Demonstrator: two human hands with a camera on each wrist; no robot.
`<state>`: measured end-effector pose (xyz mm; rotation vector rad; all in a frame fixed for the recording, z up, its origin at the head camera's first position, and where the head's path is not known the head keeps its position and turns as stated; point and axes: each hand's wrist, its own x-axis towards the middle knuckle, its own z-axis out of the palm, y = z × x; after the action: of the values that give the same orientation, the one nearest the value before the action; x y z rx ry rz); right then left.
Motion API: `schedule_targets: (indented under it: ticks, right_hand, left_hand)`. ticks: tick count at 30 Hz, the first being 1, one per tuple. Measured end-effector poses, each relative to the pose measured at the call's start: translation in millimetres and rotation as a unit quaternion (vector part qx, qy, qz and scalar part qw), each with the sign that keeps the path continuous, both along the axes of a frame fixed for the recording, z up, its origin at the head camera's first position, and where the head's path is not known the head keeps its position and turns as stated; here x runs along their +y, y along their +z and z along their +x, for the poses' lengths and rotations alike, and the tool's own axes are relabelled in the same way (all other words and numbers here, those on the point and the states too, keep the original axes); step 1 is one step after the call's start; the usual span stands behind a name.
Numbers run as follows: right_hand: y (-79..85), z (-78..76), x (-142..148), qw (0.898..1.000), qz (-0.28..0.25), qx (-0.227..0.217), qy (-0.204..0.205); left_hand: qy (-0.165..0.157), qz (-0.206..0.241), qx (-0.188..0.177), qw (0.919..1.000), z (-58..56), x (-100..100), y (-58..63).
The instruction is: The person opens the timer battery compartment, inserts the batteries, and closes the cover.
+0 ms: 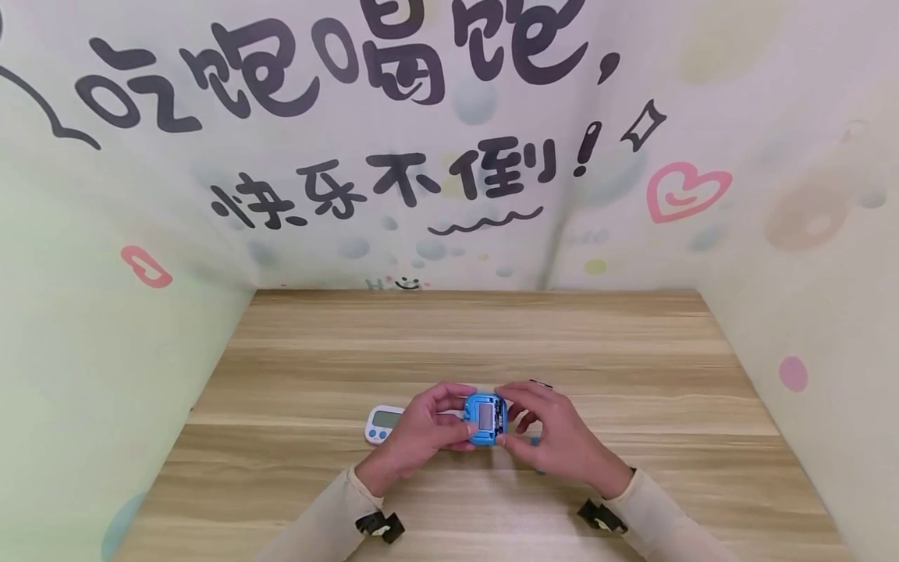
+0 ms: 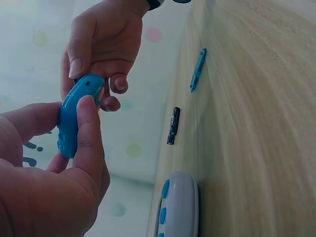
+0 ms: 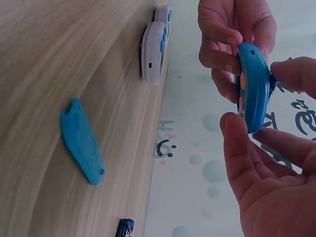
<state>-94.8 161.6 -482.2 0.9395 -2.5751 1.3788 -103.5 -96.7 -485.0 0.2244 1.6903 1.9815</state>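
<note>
Held up over the table is a blue digital timer (image 1: 483, 419), its back facing up with a grey label and an uncovered battery compartment on the right. My left hand (image 1: 430, 425) grips its left side between thumb and fingers. With thumb and index finger, my right hand (image 1: 555, 433) holds its right side at opposite corners. In the right wrist view, the index finger touches something dark at the timer's back (image 3: 259, 94); I cannot tell whether it is a battery. Pinkish buttons show on the other face. A blue battery cover (image 3: 81, 140) lies on the table below the right hand.
A dark battery (image 2: 174, 126) lies on the wood-grain table (image 1: 316, 336) beyond the right hand. White timers with blue buttons (image 1: 382, 425) rest by the left hand, one partly hidden behind it. Printed walls (image 1: 421, 257) bound the table at the back and sides.
</note>
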Motion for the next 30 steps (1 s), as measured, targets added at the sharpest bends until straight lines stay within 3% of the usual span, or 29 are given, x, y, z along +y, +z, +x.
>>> schedule_targets:
  ticks: [7,12,21,30]
  right_hand:
    - [2.1,0.8,-0.7,0.999,0.0,-0.047,-0.001]
    - [2.4,1.6,0.5,0.996,-0.032,-0.084,-0.003]
    - [-2.6,-1.9,0.9,0.978,-0.104,-0.179,0.031]
    - [-2.0,-1.5,1.1,0.969,-0.121,-0.215,0.025]
  left_hand:
    - [-0.008,0.002,0.002,1.0,0.7,1.1,0.1]
    - [-0.011,0.004,0.006,0.9999,1.1,0.7,0.0]
    - [-0.012,0.006,0.002,0.9999,2.8,2.4,2.4]
    - [-0.006,0.005,-0.014,0.9999,3.9,4.6,5.1]
